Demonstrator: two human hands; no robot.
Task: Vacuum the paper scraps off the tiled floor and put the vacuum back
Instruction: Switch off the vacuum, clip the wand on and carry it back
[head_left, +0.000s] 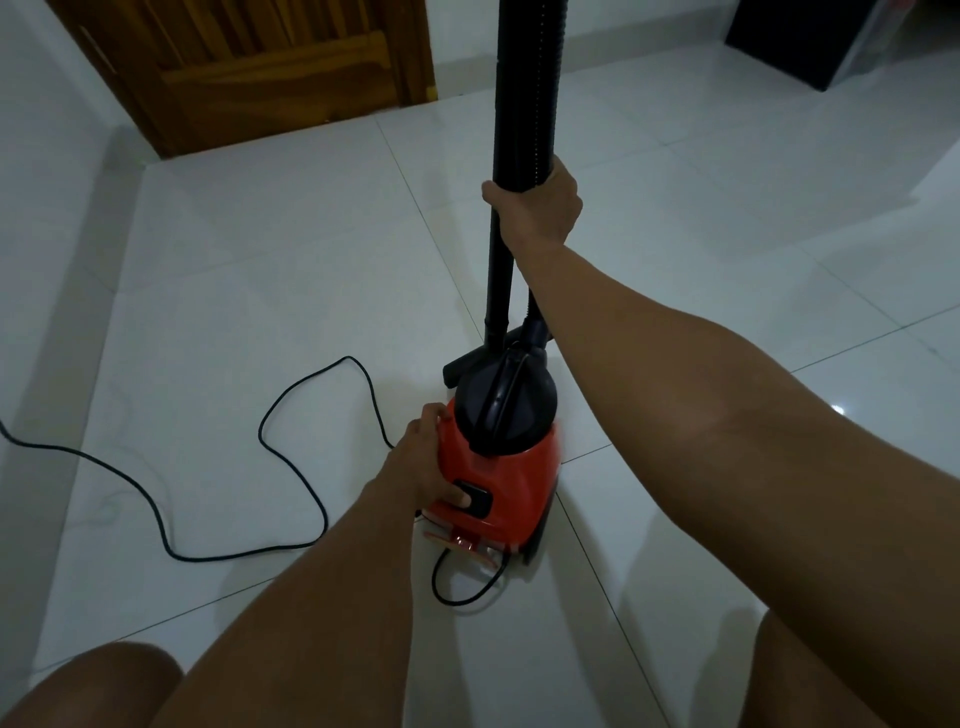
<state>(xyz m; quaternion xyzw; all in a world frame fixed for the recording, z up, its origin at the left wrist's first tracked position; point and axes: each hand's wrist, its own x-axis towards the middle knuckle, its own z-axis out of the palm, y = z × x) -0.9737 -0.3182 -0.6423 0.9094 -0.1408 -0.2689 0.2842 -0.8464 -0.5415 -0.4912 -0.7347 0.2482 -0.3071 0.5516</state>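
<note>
Below, left hand (420, 462) grips the red, black-domed vacuum (506, 467); right hand (540, 210) grasps its black wand (506, 104).

Glossy white tiled floor (260, 270), wooden door (249, 67) behind.

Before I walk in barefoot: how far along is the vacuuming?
Done: no paper scraps show on the tiled floor. In hand: left hand holds the red vacuum, thumb on its black switch; right hand grips wand and hose. Left: gather power cord, store everything.

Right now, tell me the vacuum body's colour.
Orange-red vacuum body, seen in the head view.
</note>
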